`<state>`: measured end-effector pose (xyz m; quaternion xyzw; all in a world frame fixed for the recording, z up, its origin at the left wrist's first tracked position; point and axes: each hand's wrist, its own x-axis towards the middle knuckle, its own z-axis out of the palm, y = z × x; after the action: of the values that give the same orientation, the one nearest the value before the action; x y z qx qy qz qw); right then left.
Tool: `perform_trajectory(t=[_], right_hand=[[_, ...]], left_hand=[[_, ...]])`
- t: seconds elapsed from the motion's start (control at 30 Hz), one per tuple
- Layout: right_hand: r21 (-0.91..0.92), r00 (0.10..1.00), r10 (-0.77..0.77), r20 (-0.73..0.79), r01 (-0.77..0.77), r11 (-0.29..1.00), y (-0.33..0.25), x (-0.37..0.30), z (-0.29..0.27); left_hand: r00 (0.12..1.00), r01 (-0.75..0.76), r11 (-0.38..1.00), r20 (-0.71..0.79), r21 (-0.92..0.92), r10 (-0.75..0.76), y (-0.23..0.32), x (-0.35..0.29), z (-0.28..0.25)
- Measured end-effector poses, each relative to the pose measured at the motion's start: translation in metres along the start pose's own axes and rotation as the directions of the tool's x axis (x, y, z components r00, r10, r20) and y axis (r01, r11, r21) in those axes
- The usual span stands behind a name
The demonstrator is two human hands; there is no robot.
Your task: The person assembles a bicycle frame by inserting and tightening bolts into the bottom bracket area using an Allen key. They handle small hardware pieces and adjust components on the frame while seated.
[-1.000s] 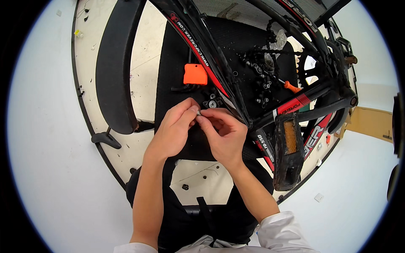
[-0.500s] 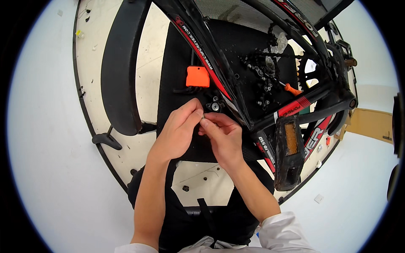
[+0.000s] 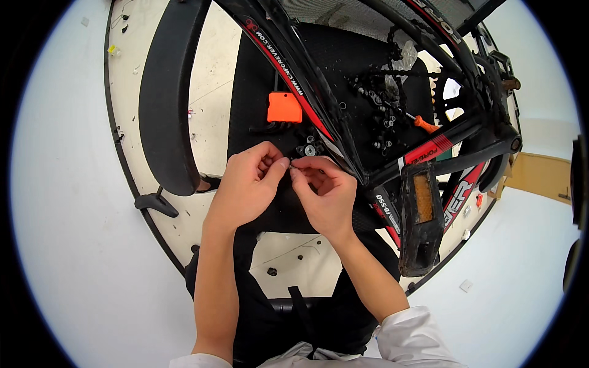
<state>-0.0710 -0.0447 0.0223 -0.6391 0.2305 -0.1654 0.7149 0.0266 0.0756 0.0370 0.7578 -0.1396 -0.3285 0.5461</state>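
Observation:
My left hand (image 3: 246,187) and my right hand (image 3: 327,197) meet over the near part of a black chair seat (image 3: 294,216). Thumb and forefinger of each are pinched together around something tiny, too small to make out. Just beyond the fingertips lies a dark metal part (image 3: 308,149) with a round silvery face. Farther off, an orange plastic holder (image 3: 284,108) rests on the seat beside dark hex keys. To the right of my hands, a black and red bicycle frame (image 3: 305,101) slants over the seat.
A worn pedal (image 3: 422,224) juts out close to my right forearm. Loose bolts (image 3: 384,145), an orange-handled screwdriver (image 3: 424,124) and a chain (image 3: 408,73) lie beyond the frame tube. The chair's armrest (image 3: 164,98) stands at left. Small dark parts (image 3: 272,272) are on the floor.
My fingertips have drawn slightly apart, and the fingers of both hands are more arched. The whole view has shifted a little; the tools and frame stay in place.

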Motion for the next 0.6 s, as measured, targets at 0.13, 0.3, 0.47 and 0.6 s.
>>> perform_trajectory(t=[0.13, 0.3, 0.47, 0.6], right_hand=[[0.018, 1.0, 0.005, -0.025, -0.004, 1.0, 0.0015, -0.001, 0.0009], [0.061, 0.998, 0.054, -0.014, -0.053, 0.997, 0.0033, -0.002, 0.0008], [0.073, 0.998, 0.054, 0.01, -0.055, 0.996, 0.0027, 0.0002, 0.0002], [0.081, 0.997, 0.068, 0.022, -0.07, 0.994, 0.004, -0.0013, 0.0005]], left_hand=[[0.999, 0.035, 0.999, 0.031, -0.041, -0.034, -0.0038, 0.0018, -0.0017], [0.988, 0.106, 0.99, 0.12, -0.098, -0.094, 0.0014, -0.0003, -0.0055], [0.984, 0.118, 0.985, 0.149, -0.129, -0.098, 0.0049, 0.0005, -0.0056], [0.983, 0.098, 0.978, 0.169, -0.184, -0.067, 0.003, -0.0015, -0.0074]])
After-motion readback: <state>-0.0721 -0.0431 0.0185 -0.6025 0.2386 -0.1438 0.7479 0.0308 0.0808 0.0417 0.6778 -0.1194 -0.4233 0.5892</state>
